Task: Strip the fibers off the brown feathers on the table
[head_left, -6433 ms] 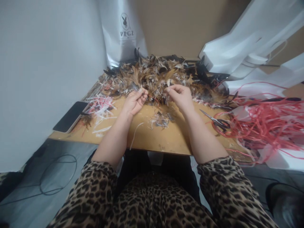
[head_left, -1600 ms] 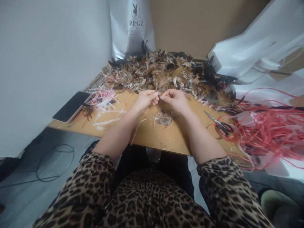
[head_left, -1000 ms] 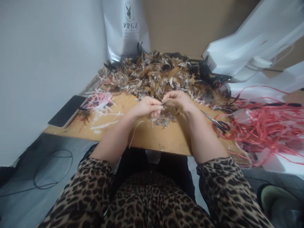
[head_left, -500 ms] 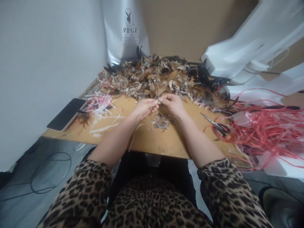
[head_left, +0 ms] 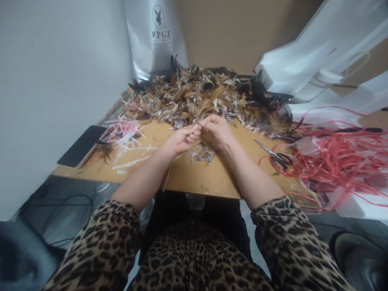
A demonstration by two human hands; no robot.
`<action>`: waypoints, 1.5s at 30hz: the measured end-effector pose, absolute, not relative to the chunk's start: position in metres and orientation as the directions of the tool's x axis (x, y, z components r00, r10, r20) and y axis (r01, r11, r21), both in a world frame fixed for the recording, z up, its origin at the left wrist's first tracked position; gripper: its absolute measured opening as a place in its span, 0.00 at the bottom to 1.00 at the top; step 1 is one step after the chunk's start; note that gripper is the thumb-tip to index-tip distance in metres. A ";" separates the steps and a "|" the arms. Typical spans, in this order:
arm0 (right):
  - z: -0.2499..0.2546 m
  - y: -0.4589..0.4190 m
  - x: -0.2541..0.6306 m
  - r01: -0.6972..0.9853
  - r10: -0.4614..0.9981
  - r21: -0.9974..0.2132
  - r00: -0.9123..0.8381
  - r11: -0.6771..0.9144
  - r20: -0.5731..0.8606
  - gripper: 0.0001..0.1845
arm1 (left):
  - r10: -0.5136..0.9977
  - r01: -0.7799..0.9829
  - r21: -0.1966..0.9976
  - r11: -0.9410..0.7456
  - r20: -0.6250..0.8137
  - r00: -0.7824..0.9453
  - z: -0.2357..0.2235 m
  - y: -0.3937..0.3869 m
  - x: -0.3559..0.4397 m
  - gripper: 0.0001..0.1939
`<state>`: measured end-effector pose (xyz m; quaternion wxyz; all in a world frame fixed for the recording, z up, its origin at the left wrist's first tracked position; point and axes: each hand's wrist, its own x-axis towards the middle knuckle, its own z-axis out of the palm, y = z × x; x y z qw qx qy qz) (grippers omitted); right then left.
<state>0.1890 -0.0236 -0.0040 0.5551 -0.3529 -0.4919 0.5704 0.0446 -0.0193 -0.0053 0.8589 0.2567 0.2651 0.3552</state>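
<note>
My left hand and my right hand meet fingertip to fingertip over the wooden table, at the near edge of a big heap of brown, white and black feathers. Both hands are pinched shut on a small tuft of brown feathers that sticks up between them. A little clump of feather scraps lies on the table just under my wrists.
Scissors lie to the right, beside a tangle of red cord. A dark phone rests at the left edge near white and red strips. A silver bag stands behind; white bags lean at right.
My hands, apart at the feather heap at first, have come together and stay pinched together; in the last half second they barely shifted.
</note>
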 end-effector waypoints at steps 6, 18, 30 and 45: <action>-0.002 -0.020 0.189 -0.201 0.986 -0.971 -0.083 0.128 0.147 0.14 | 0.724 -0.471 0.594 0.652 -0.303 0.620 0.000 -0.022 0.047 0.11; 0.004 -0.021 0.203 0.266 0.983 -0.949 0.029 0.170 0.184 0.06 | 0.952 0.011 0.994 0.110 -0.108 0.288 -0.010 -0.015 0.040 0.10; -0.010 -0.013 0.203 0.093 1.000 -0.996 0.008 -0.010 -0.010 0.14 | 0.942 -0.203 0.969 0.142 -0.069 0.329 -0.011 -0.014 0.045 0.13; -0.022 -0.008 0.207 0.030 0.986 -0.989 -0.071 -0.146 -0.148 0.13 | 0.909 -0.054 0.997 -0.056 0.073 0.411 -0.025 -0.011 0.042 0.13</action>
